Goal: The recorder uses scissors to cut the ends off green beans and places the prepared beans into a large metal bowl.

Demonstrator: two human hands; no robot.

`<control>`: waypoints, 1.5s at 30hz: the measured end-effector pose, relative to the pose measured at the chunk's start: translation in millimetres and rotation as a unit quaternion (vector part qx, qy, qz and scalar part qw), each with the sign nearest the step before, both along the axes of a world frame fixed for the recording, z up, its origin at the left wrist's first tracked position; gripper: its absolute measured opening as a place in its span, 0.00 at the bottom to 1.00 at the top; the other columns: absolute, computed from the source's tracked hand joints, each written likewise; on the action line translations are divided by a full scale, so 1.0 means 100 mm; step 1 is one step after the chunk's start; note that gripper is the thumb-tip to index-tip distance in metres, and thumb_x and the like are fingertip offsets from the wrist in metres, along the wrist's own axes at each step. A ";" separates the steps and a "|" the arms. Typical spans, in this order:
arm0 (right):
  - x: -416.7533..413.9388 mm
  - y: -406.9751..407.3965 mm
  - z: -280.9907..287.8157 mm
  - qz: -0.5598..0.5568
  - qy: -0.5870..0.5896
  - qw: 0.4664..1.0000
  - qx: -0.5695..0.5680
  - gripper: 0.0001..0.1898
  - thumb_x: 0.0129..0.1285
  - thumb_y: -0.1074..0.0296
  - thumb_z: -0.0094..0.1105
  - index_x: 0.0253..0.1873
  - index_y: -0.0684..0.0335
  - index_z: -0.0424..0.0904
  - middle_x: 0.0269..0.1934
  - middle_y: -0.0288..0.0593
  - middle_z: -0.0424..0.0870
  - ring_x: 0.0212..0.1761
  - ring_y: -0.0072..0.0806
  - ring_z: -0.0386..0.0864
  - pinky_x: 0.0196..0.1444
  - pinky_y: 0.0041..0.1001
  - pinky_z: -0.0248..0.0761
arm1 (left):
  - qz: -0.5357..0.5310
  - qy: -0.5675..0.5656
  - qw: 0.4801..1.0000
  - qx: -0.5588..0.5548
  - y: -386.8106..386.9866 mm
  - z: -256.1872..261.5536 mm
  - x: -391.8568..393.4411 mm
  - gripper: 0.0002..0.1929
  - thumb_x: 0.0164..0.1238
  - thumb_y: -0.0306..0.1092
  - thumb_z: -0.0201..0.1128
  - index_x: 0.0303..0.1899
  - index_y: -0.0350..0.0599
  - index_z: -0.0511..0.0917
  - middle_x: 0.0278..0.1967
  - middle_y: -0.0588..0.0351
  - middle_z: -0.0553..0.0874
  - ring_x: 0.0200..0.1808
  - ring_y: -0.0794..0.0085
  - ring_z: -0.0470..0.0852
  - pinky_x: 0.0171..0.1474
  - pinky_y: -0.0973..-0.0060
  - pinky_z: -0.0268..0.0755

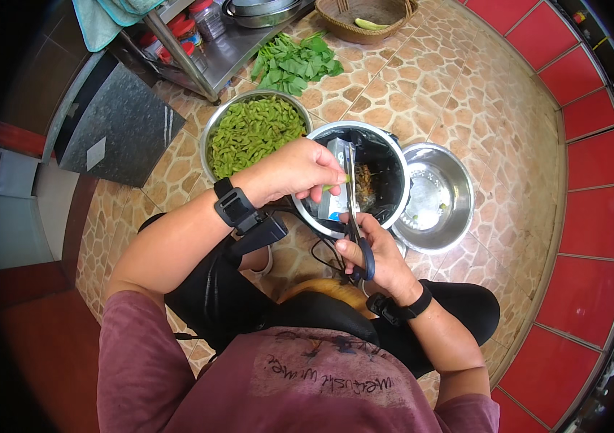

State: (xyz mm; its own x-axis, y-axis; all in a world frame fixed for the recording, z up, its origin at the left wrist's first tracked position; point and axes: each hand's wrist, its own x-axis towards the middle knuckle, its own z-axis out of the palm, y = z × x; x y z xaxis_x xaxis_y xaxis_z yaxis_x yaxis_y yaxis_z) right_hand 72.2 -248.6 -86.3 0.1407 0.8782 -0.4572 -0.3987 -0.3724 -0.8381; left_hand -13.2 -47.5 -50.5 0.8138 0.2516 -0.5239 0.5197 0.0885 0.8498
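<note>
My left hand (312, 170) pinches a green bean pod (335, 187) over a bin lined with a black bag (396, 189). A pair of scissors with dark blue handles (367, 260) is in my right hand (380, 249), its long blades pointing away from me beside my left fingertips. Whether the blades touch the pod I cannot tell. Inside the bin are a grey-and-white packet (334, 203) and brownish scraps (364, 187). Left of the bin, a steel basin (206, 130) is full of green pods (255, 132). To its right stands a steel pot (466, 208) with a few green bits at the bottom.
Leafy greens (296, 65) lie on the tiled floor beyond the basin. Behind them are a metal shelf (231, 54) with red-lidded jars and a wicker basket (334, 24) holding a green vegetable. A dark speckled panel (128, 124) stands at left; red tiles (596, 200) line the right.
</note>
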 end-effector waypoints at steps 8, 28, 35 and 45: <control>-0.05 -0.01 -0.15 0.017 0.045 0.996 -0.074 0.30 0.60 0.58 0.65 0.59 0.69 0.62 0.29 0.35 0.72 0.23 0.16 0.71 0.24 0.17 0.68 | -0.033 0.056 0.998 0.016 0.01 -0.50 -0.01 0.10 0.64 0.32 0.62 0.41 0.35 0.80 0.29 0.62 0.81 0.26 0.82 0.76 0.24 0.86 0.66; -0.09 0.01 -0.08 -0.021 0.116 0.993 -0.024 0.31 0.64 0.52 0.59 0.62 0.66 0.58 0.31 0.33 0.71 0.29 0.17 0.72 0.31 0.19 0.70 | 0.138 -0.050 0.971 -0.191 -0.13 -0.54 -0.01 0.08 0.67 0.27 0.59 0.43 0.33 0.74 0.38 0.48 0.81 0.39 0.65 0.85 0.42 0.75 0.81; 0.00 0.02 -0.14 -0.018 0.095 0.994 -0.051 0.24 0.63 0.53 0.61 0.54 0.66 0.66 0.27 0.31 0.70 0.23 0.16 0.70 0.25 0.18 0.69 | 0.129 -0.041 0.979 -0.149 -0.12 -0.59 0.05 0.08 0.67 0.26 0.57 0.42 0.29 0.73 0.38 0.44 0.81 0.37 0.63 0.85 0.39 0.74 0.81; 0.05 -0.15 -0.51 -0.041 0.096 0.988 -0.111 0.12 0.64 0.61 0.59 0.38 0.65 0.71 0.24 0.39 0.74 0.23 0.27 0.75 0.26 0.23 0.71 | 0.032 -0.180 0.983 0.004 -0.57 -0.47 0.95 0.14 0.63 0.34 0.62 0.44 0.34 0.78 0.38 0.46 0.84 0.35 0.69 0.86 0.36 0.76 0.79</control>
State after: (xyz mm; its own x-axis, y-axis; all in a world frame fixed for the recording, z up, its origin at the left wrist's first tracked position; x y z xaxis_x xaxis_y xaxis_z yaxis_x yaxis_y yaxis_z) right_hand 76.7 -263.5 -136.8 0.0987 0.7429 -0.6621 -0.5787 -0.4984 -0.6455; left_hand 81.9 -104.3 -97.5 0.9285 0.3109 -0.2031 0.1792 0.1039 0.9783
